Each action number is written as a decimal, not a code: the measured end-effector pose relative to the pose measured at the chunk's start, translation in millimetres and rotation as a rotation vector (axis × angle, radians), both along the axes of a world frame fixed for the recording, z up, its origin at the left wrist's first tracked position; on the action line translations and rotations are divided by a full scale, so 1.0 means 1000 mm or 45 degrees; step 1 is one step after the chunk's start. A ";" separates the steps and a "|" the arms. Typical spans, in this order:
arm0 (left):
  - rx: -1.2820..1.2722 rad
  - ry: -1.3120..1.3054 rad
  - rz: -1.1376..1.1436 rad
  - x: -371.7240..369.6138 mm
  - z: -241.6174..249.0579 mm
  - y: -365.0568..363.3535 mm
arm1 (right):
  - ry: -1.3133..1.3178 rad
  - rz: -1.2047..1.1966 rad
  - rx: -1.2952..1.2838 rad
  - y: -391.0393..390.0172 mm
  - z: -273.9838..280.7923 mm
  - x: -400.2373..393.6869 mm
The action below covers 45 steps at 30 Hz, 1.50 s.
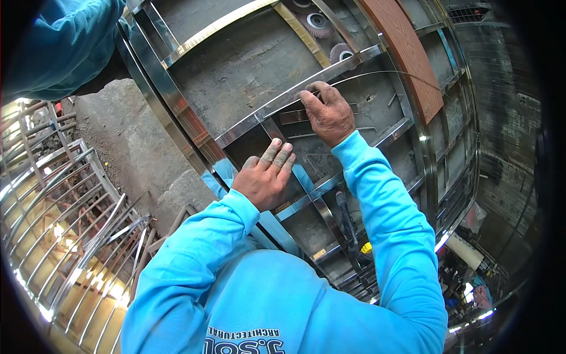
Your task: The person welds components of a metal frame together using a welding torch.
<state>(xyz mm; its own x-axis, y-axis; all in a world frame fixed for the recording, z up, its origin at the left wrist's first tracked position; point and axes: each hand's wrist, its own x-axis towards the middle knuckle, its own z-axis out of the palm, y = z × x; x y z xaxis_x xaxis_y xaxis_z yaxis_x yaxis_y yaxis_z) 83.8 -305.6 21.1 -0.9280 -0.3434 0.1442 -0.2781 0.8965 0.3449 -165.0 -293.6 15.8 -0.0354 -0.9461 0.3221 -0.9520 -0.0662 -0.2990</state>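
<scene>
My left hand (263,180) lies with its fingers stretched out over a short crossbar of the shiny metal frame (236,131). Farther up and to the right, my right hand (329,113) is closed, thumb and fingertips pinched at the edge of a long metal bar (359,58). A thin, wire-like strand (377,72) curves from beside this hand to the wood-grain board (410,56); its end at the fingers is hidden. Below the hands, a dark tool with a cable (346,218) sits inside the frame near a yellow piece (366,248).
Two abrasive flap discs (341,53) lie between the bars at the top. Another person's blue sleeve (65,50) reaches in at upper left. Bent metal railings (71,230) stand at the left beside the rough concrete floor (127,135). A beige roll (463,251) lies at lower right.
</scene>
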 end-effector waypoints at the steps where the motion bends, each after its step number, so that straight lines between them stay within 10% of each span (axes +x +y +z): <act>1: 0.000 -0.001 0.000 0.000 0.000 0.000 | -0.004 -0.008 0.014 0.000 0.001 0.001; 45: 0.116 0.052 0.027 -0.002 -0.001 0.000 | 0.014 0.020 -0.005 0.004 -0.002 -0.006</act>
